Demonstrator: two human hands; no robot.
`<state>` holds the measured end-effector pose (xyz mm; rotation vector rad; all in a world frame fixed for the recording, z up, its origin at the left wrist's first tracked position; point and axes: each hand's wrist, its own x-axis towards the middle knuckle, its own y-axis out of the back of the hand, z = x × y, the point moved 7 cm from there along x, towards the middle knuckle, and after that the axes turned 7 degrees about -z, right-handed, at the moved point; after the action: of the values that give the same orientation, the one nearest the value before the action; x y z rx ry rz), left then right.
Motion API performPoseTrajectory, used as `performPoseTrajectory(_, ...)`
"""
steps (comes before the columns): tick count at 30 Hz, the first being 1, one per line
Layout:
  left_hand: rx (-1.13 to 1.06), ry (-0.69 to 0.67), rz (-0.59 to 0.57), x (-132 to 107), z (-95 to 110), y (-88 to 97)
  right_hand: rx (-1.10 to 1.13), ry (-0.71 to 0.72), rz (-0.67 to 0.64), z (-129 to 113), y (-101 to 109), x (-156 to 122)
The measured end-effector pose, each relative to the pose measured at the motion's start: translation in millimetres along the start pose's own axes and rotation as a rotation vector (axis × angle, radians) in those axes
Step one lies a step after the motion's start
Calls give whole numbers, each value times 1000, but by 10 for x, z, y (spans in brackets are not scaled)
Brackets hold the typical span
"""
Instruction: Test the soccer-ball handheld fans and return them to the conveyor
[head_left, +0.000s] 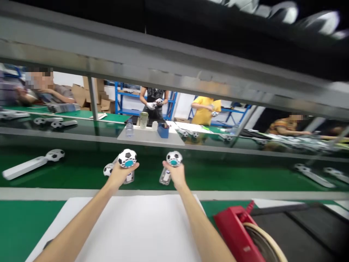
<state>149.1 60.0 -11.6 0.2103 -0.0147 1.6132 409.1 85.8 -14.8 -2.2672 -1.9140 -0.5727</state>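
My left hand (120, 174) is closed around a toy with a black-and-white football head (127, 158) and a teal button, held over the green conveyor belt (81, 171). Another football-headed piece (108, 169) shows just left of that hand. My right hand (176, 174) grips a second toy with a football head (174, 158) and a clear handle (165, 177). Both arms stretch forward over a white sheet (136, 225) on the near table.
A white-handled football toy (32, 162) lies on the belt at left, and more lie at right (313, 175). A red tape dispenser (240, 233) sits at the near right. Other people work across the line behind a water bottle (129, 128) and a blue box (163, 130).
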Motion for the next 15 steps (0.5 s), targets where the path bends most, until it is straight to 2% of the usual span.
performPoseTrajectory(2,71,-1,-28,43,-187,-28,-121,-22,-13,243,-75,-63)
performPoseTrajectory(3,116,-14,-31,60,-259,-27,-182,-24,-19,289,-95,-111)
performPoseTrajectory(5,223,-60,-20,87,-357,-6,-294,-5,-26,205,-114,-200)
performPoseTrajectory(6,283,-89,-12,96,-384,8,-343,21,-26,68,-112,-233)
performPoseTrajectory(8,402,-160,-4,109,-400,24,-422,112,-21,-410,-87,-292)
performPoseTrajectory(10,506,-234,6,109,-386,28,-470,252,2,-1115,-17,-395)
performPoseTrajectory(13,643,-288,38,82,-380,42,-502,491,112,-2279,265,-721)
performPoseTrajectory(14,683,-282,45,64,-390,53,-569,645,128,-2629,365,-894)
performPoseTrajectory(15,717,-267,49,41,-405,68,-590,706,142,-2851,514,-1043)
